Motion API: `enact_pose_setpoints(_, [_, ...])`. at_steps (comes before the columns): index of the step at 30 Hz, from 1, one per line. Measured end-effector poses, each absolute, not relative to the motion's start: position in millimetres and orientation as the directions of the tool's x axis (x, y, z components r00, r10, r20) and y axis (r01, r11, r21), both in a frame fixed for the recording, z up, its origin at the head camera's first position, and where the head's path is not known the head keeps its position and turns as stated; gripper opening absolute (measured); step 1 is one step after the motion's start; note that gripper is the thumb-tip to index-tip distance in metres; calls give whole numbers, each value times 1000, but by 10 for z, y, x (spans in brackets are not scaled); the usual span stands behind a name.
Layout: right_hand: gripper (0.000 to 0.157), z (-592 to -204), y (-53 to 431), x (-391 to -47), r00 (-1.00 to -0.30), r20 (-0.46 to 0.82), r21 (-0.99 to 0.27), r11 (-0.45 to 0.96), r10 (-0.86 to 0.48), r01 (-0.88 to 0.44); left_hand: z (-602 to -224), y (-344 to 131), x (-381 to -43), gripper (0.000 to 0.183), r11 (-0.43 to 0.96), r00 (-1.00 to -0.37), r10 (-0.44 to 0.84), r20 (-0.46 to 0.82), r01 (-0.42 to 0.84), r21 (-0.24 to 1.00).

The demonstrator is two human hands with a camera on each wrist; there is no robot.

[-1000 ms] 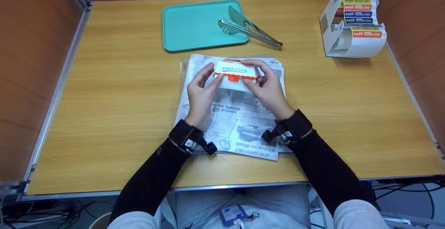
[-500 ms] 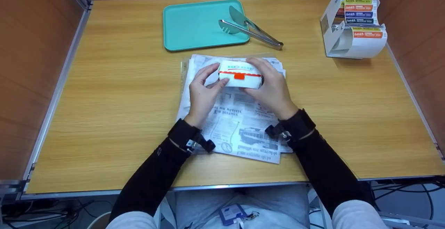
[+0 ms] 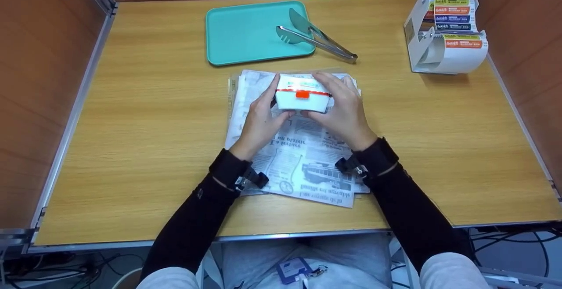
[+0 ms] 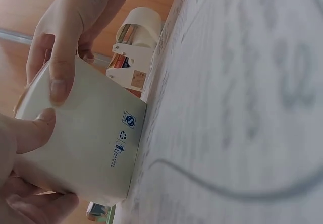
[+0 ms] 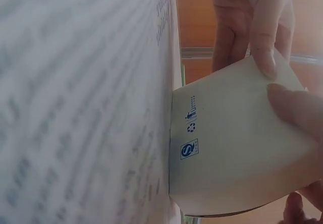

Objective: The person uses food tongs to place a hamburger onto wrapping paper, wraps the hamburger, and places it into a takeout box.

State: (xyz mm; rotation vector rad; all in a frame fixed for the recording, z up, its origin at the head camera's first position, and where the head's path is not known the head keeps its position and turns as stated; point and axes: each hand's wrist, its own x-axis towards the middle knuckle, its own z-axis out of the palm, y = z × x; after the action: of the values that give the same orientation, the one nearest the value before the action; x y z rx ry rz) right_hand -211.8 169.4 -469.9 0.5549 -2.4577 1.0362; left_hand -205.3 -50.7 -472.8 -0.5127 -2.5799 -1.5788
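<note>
A white paper takeaway box (image 3: pixel 292 101) with a red wavy trim and a red tab is tipped so that its front faces me. My left hand (image 3: pixel 258 120) grips its left end, thumb at the lower edge. The right hand (image 3: pixel 344 110) holds the opposite end, its fingers over the top and thumb below. In the left wrist view, both thumbs press on one plain face of the box (image 4: pixel 91 138), which bears small blue printed marks. The right wrist view has the same marked face, with one box edge right at the newspaper (image 3: pixel 287 170) beneath.
Behind the newspaper stack lies a turquoise tray (image 3: pixel 241 34), with metal tongs (image 3: pixel 336 52) across its right corner. A white label dispenser (image 3: pixel 461 56) with coloured labels stands at the back right. Wooden panels (image 3: pixel 52 82) wall the table on three sides.
The box has shifted slightly right and tipped, so more of its white front shows. Both thumbs have moved from the red trim down to its lower edge, the right one first.
</note>
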Motion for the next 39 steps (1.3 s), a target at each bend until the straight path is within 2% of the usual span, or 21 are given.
enact_pose_setpoints(6, [85, -4719, 1700, -2131, -843, 492, -652, 549, -219, -523, -4750, -497, -2010, 98, 370, -938, 239, 252, 328, 869])
enact_pose_setpoints(9, [85, -4729, 1703, -2131, -846, 488, -661, 540, -217, -520, -4762, -474, -1986, 97, 374, -943, 230, 241, 314, 873])
enact_pose_setpoints(16, [88, -4735, 1730, -2125, -856, 476, -687, 523, -201, -504, -4793, -425, -1912, 82, 326, -943, 266, 201, 284, 901])
enact_pose_setpoints(19, [91, -4735, 1743, -2131, -860, 469, -694, 519, -201, -500, -4785, -439, -1917, 87, 323, -939, 291, 183, 277, 905])
enact_pose_setpoints(23, [86, -4736, 1776, -2141, -849, 481, -692, 499, -220, -521, -4780, -471, -1961, 95, 384, -922, 295, 251, 354, 853])
enact_pose_setpoints(26, [80, -4745, 1802, -2145, -846, 479, -700, 481, -234, -529, -4795, -503, -1999, 94, 412, -908, 277, 315, 409, 814])
enact_pose_setpoints(34, [81, -4782, 1836, -2159, -836, 466, -708, 446, -289, -548, -4817, -538, -2058, 83, 272, -899, 286, 331, 407, 872])
enact_pose_setpoints(39, [79, -4746, 1816, -2142, -829, 461, -706, 436, -316, -558, -4814, -557, -2066, 82, 229, -888, 302, 347, 421, 878])
